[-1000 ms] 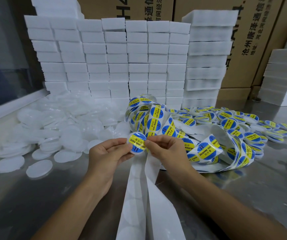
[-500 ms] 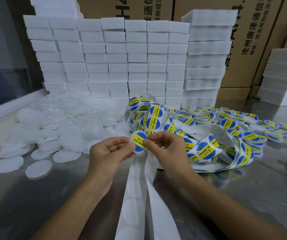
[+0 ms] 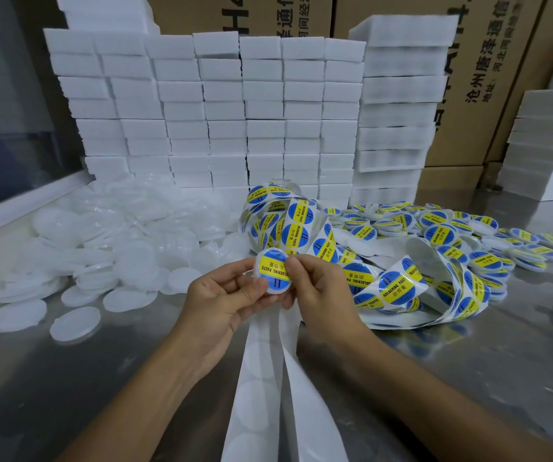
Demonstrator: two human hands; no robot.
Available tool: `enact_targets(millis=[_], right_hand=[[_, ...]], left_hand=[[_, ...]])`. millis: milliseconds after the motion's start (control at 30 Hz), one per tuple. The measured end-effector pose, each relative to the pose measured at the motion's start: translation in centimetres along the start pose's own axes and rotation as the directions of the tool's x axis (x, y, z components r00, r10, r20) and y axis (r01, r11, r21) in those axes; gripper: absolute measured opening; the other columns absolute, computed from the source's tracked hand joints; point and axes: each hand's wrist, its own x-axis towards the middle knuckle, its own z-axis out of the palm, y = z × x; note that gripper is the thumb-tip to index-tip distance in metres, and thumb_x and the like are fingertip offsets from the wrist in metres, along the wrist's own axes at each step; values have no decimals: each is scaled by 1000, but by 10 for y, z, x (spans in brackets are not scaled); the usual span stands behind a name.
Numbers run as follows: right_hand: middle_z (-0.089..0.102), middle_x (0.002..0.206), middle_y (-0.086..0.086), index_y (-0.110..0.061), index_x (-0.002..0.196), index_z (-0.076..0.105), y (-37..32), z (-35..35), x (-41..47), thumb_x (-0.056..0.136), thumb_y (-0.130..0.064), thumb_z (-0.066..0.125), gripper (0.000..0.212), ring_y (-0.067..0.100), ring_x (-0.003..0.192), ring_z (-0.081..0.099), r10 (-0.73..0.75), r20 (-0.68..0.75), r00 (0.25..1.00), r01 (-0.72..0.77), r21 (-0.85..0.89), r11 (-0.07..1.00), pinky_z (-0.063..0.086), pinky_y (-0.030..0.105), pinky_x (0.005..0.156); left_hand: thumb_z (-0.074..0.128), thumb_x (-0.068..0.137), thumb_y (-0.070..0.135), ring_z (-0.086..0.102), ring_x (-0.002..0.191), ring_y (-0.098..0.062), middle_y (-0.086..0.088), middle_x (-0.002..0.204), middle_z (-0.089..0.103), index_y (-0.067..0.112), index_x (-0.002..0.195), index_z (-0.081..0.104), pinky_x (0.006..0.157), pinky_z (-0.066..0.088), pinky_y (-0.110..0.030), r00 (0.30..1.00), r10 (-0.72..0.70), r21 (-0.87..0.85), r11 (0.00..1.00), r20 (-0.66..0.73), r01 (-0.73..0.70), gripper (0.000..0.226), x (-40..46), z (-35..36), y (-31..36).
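Steel tabletop stretches out in front of me, dull and scuffed. White foam blocks are stacked like a wall along its back edge, and brown cartons stand behind them.

Just above the table, between my two hands and in front of the coiled label strip, I hold one round white lid. It is tilted up toward me, and a blue and yellow sticker sits on its face (it reads "SOLDERING PASTE").

My left hand grips the lid from the left. The thumb is curled onto the lower rim, and the fingers are bent round behind, so this hand is mostly closed.

My right hand pinches the right edge. The thumb tip lies on the sticker with the forefinger curled just above it, and the remaining fingers are folded loosely underneath. I cannot tell how they touch the back of the lid.

Two empty tails of backing paper hang from under my hands toward me. Bare white lids are heaped on the left of the table. On the right, finished lids that carry the same sticker are spread out beyond the loose loops of strip.
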Motion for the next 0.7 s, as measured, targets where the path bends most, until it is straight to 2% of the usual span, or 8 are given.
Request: enact_targets(millis=[67,133,200,267,333,433,600,700], right_hand=[[61,53,-1,0,81,67,-2,0,0,103,-18,49,33,12,50,57,19,1,1000,-19,-7,1000,47,25,57],[60,53,8,-1,81,67,-4,2,-1,98,-31,57,36,20,49,56,33,21,999,-33,-4,999,47,30,53],[54,58,25,3,77,63,-7,3,-3,86,-55,64,59,35,52,52,28,15,1000,-27,-46,999,46,41,52],[52,61,28,7,71,59,-7,1,-3,78,-68,63,75,37,53,47,30,-24,999,-33,-111,993,44,45,52],[55,56,21,2,64,62,-7,-2,-2,81,-67,59,72,32,49,47,37,-56,998,-43,-110,993,43,44,49],[57,48,8,-1,59,61,-3,-4,1,88,-53,51,61,18,44,49,45,-88,995,-53,-89,995,44,38,47],[72,71,2,-12,98,73,1,-2,1,93,-28,65,19,8,60,62,30,59,998,-30,2,1000,53,30,59],[65,59,1,-20,108,68,-1,-1,-1,77,-46,74,40,10,52,54,27,64,998,-29,17,999,45,25,51]], left_hand=[[77,61,14,74,83,-32,-18,92,75,16,95,79,71,59,-28,1000,10,11,1000,0,-10,35,0,2,-1],[79,57,16,74,82,-30,-16,88,75,19,95,79,71,59,-29,1000,14,24,1000,-18,-14,39,-1,4,-1],[79,56,16,73,83,-30,-17,83,73,15,100,78,74,59,-31,1000,24,78,997,-2,-24,43,-2,4,-2],[78,61,12,73,81,-28,-14,73,69,9,105,75,74,59,-30,998,44,166,985,44,-50,44,-4,5,-3],[75,67,8,73,80,-26,-12,71,69,4,112,71,74,59,-28,996,47,219,974,77,-63,45,-4,5,-4],[75,67,10,73,89,-34,-23,91,72,7,112,72,75,58,-28,997,23,204,978,80,-39,46,-5,6,-2],[72,66,13,74,83,-22,-4,80,75,26,96,79,73,58,-27,998,45,142,989,47,-51,33,-3,3,1],[75,63,15,72,75,-18,-4,70,68,26,96,79,72,58,-27,998,56,145,988,35,-60,34,-3,0,2]])
